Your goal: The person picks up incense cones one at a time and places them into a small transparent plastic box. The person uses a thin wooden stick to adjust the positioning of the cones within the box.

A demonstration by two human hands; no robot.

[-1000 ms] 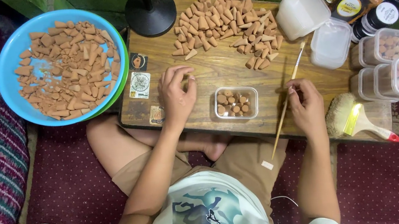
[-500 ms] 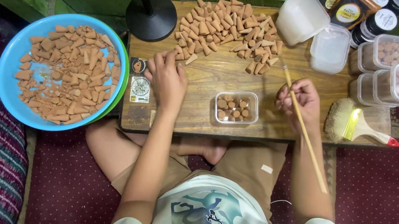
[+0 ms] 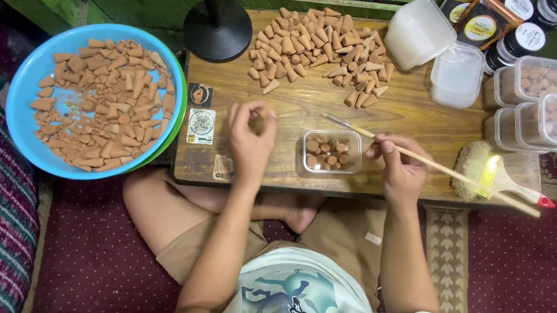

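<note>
Over the low wooden worktop (image 3: pixel 424 116), the left hand (image 3: pixel 250 141) pinches one small terracotta-brown cone (image 3: pixel 258 124) and should lower it upright into the small clear plastic box (image 3: pixel 331 152), while the right hand (image 3: pixel 400 170), closed around the long thin wooden stick (image 3: pixel 438 168), steadies its tip just beside the rim.

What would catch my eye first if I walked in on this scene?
Probably the bright blue bowl at far left, heaped with terracotta-coloured cones, and the loose cone pile on the low wooden table. Between them the left hand pinches one cone, while the right hand holds a long thin brush beside a small clear tub of cones.
</note>
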